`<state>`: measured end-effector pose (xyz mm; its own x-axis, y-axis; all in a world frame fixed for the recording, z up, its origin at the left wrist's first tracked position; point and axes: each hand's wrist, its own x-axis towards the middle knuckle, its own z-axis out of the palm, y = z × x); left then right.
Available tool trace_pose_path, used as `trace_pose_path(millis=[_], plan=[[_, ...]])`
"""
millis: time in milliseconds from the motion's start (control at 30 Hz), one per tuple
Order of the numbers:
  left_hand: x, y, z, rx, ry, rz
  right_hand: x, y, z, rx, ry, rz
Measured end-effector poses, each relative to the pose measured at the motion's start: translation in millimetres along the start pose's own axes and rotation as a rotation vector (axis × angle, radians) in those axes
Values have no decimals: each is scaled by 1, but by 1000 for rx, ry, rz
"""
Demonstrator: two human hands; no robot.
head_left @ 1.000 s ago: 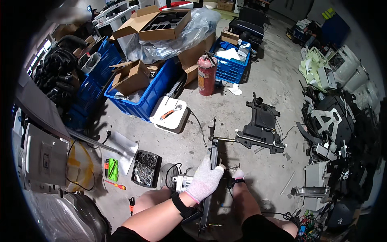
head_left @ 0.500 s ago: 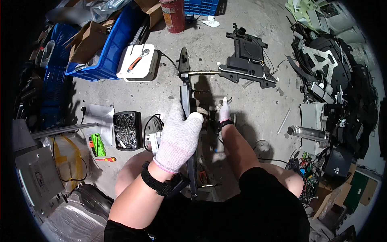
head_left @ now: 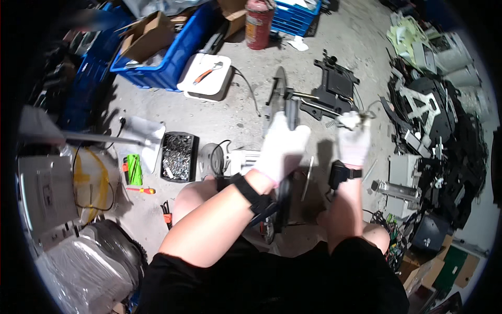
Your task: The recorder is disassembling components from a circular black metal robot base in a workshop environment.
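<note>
My left hand point(head_left: 285, 149), in a pale work glove, is closed round a long black metal frame point(head_left: 293, 112) that stands upright between my knees. The frame's lower part passes behind my wrist. Out to the right, clear of the frame, is my gloved right hand point(head_left: 354, 144); its fingers are curled at the top and blurred. Something small and dark shows at those fingertips, too smeared to name. Just beyond the hands lies a flat black machine assembly point(head_left: 337, 83) with thin cables.
A screw-filled black tray point(head_left: 179, 157), a green bit case point(head_left: 134, 169) and a screwdriver point(head_left: 144, 190) lie at left. Behind are a white box point(head_left: 206, 78) bearing an adjustable wrench point(head_left: 207, 74), a blue crate point(head_left: 151, 76) and a red canister point(head_left: 259, 26). Scrap parts point(head_left: 434, 110) pile up at right.
My right hand has moved from beside the frame out to the right and away from it. The left hand still grips the frame. The view has shifted, so the floor items appear displaced.
</note>
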<state>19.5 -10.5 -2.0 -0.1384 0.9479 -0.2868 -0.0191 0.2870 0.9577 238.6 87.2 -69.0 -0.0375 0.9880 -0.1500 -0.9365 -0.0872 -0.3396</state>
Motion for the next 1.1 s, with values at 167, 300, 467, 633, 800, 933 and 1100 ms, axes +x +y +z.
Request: trace_pose_path(millis=[167,300,467,633,800,933,1100], plan=[[9,1,14,102,66,-134,-68,-12,192,-348,-476,-48],[-4,18,-2,50,-10,-209,-114,5,277,-533,-695,-1],[-5,18,-4,14,-42,-213,-156,81,339,-701,-768,53],[-3,19,-3,32,0,-253,-171,201,345,-834,-844,88],[31,-16,2,-42,61,-165,-170,244,327,-832,-919,262],[23,-13,-4,0,139,-287,-169,223,325,-900,-1000,245],[30,-27,4,959,-240,221,-166,150,303,-1146,-694,11]])
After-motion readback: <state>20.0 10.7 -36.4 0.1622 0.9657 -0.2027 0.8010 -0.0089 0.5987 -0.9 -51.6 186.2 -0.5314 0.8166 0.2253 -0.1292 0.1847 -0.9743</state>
